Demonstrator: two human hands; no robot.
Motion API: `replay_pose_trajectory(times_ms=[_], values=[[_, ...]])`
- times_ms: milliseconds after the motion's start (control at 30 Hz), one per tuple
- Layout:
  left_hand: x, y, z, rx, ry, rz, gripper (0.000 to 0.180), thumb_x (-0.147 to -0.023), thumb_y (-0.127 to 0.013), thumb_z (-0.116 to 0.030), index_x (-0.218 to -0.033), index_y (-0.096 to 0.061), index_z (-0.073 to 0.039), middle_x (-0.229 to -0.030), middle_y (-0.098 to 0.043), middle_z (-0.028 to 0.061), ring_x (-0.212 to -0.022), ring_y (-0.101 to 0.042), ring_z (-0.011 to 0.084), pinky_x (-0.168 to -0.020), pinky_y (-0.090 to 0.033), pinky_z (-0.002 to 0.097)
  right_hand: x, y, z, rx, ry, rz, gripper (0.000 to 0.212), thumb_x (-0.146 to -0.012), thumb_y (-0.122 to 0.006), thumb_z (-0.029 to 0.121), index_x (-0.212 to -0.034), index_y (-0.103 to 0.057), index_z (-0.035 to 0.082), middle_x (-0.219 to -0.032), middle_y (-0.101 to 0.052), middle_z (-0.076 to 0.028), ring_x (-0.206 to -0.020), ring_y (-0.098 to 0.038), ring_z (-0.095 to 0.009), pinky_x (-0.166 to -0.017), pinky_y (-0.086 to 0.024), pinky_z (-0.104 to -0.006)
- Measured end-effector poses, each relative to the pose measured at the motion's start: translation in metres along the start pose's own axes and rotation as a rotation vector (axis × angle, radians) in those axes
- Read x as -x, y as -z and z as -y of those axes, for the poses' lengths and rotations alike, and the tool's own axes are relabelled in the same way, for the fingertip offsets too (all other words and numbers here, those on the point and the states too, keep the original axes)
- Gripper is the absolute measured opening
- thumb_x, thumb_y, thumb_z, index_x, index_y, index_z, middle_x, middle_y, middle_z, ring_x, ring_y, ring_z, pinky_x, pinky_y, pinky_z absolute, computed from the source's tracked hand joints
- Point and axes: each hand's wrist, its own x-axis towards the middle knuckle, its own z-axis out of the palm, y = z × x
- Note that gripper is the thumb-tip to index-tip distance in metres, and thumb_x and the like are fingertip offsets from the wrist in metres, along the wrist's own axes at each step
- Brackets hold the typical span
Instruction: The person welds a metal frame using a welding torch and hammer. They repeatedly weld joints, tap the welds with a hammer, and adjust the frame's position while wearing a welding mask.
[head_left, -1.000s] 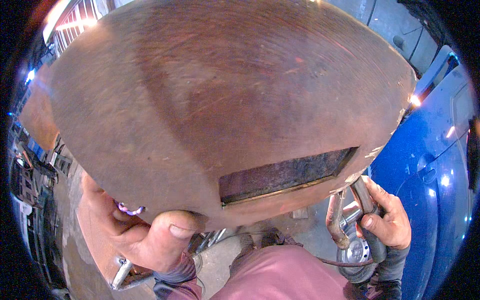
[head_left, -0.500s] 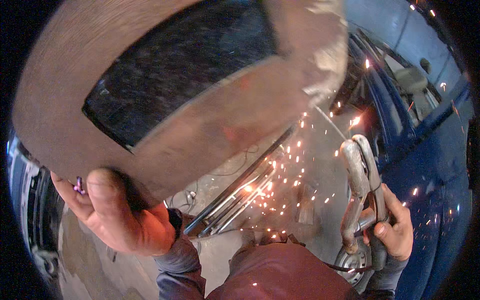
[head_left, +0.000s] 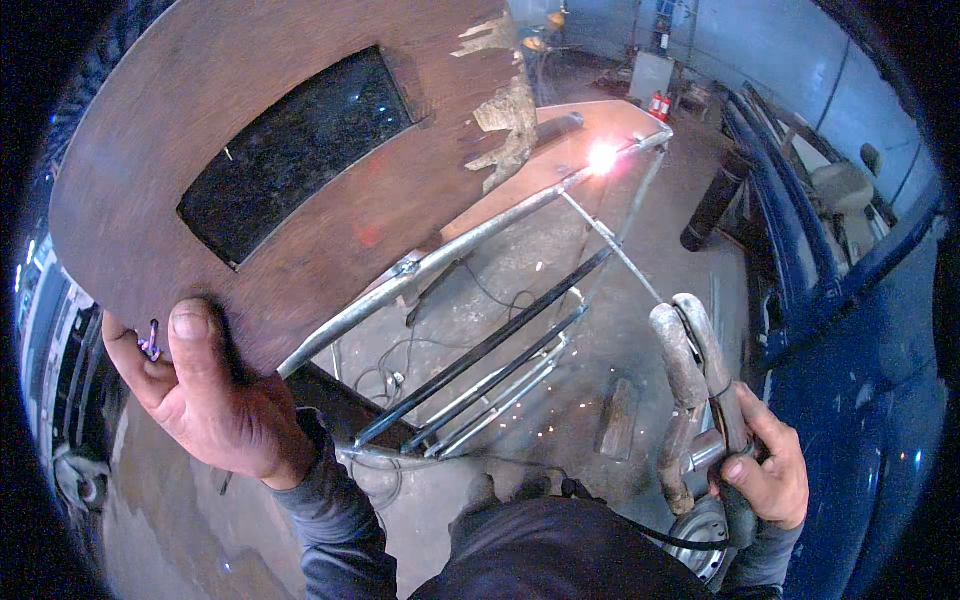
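Blue vehicle (head_left: 850, 440): fills the right side, close to the right arm. I'd mind that elbow.
Tube frame (head_left: 480, 230): slants up from the left hand toward the far end, an orange-brown sheet (head_left: 610, 120) along its far side. The main workpiece, I reckon.
Shield (head_left: 350, 225): brown board, dark window, chewed-up right edge. It's off to the left, and the camera sees the glow right past it. I'd get that window between eyes and glow first, tbh.
Bars (head_left: 485, 345): bunched below the frame, running the same sort of way.
Holder (head_left: 716, 365): right of the frame, prongs up. A steady wrist should help.
Left hand (head_left: 215, 405): closed on the shield's lower corner, thumb on its face.
Right hand (head_left: 770, 470): wrapped round the holder's handle. Both bare, so gloves imo.
Rod (head_left: 637, 272): thin, slants from the holder toward the frame; can't tell where its tip ends.
Glow (head_left: 602, 158): on the upper tube.
Counts: one vehicle, frame, sheet, shield, holder, rod and glow; at least four bars; two hands.
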Motion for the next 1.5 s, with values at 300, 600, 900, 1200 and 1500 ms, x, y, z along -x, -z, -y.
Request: replay_pose_trajectory(times_ms=[300,600,900,1200,1500], values=[[0.003,0.013,0.009,0.001,0.035,-0.015,0.065,-0.093,-0.074,-0.012,-0.148,-0.043,0.003,-0.117,-0.065,0.0143,-0.098,-0.065,0.0204,-0.088,-0.052,0.0325,0.02,-0.048,0.024,0.071,-0.054,-0.069,0.074,-0.091,-0.072,0.019,-0.151,-0.04,-0.009,-0.11,-0.07,-0.017,-0.071,-0.068,-0.018,-0.065,-0.056,-0.0316],[0.008,0.011,0.015,0.089,0.051,-0.152,0.066,-0.092,-0.074,-0.01,-0.149,-0.043,0.004,-0.096,-0.064,0.0068,-0.08,-0.059,0.0132,-0.076,-0.05,0.0282,0.025,-0.079,0.026,0.098,-0.069,-0.105,0.075,-0.091,-0.073,0.022,-0.151,-0.041,-0.009,-0.119,-0.068,-0.019,-0.071,-0.068,-0.018,-0.066,-0.056,-0.0316],[0.0,0.029,0.032,0.065,-0.045,-0.091,0.058,-0.094,-0.071,-0.005,-0.146,-0.048,0.003,-0.095,-0.063,0.0068,-0.071,-0.052,0.0083,-0.067,-0.045,0.0241,0.016,-0.087,0.033,0.077,-0.101,-0.115,0.075,-0.092,-0.072,0.021,-0.152,-0.039,-0.01,-0.124,-0.065,-0.021,-0.071,-0.067,-0.017,-0.065,-0.055,-0.0315],[0.021,0.028,0.009,0.091,0.146,0.078,0.098,-0.077,-0.088,-0.031,-0.155,-0.038,0.001,-0.143,-0.057,0.0169,-0.122,-0.059,0.0246,-0.106,-0.046,0.038,0.019,-0.079,0.025,0.079,-0.094,-0.127,0.078,-0.091,-0.077,0.022,-0.153,-0.04,-0.007,-0.115,-0.07,-0.017,-0.07,-0.067,-0.016,-0.064,-0.055,-0.0307],[0.044,0.02,-0.014,0.159,0.216,0.272,0.115,-0.071,-0.093,-0.042,-0.156,-0.032,0.006,-0.149,-0.051,0.0237,-0.135,-0.052,0.0374,-0.117,-0.037,0.0503,0.029,-0.061,0.036,0.036,-0.116,-0.135,0.076,-0.092,-0.077,0.025,-0.154,-0.043,-0.001,-0.105,-0.074,-0.01,-0.066,-0.065,-0.012,-0.06,-0.052,-0.0272]])
